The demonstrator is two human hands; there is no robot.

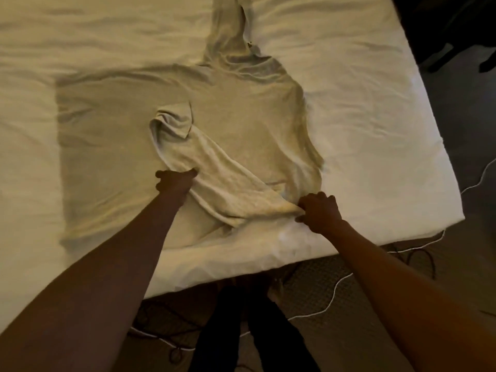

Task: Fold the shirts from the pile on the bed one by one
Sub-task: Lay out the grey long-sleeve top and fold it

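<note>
Clearly early in folding one pale shirt [241,116], spread flat on the bed [362,116] near its front edge. Near sleeve [214,173] already laid across the body, pinched midway by left hand [174,182], gripped at the shoulder end by right hand [319,210]. Far sleeve [228,30] and body folds not yet done. No pile in view. Rumpled white sheet, dim room, cables [331,302] on floor.

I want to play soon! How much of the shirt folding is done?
Done: the shirt lies spread flat on the bed. In hand: the left hand and right hand grip the near sleeve, laid across the body. Left: the far sleeve sticks out unfolded, and the body is not folded. No pile shows, so I cannot tell how many remain.
</note>
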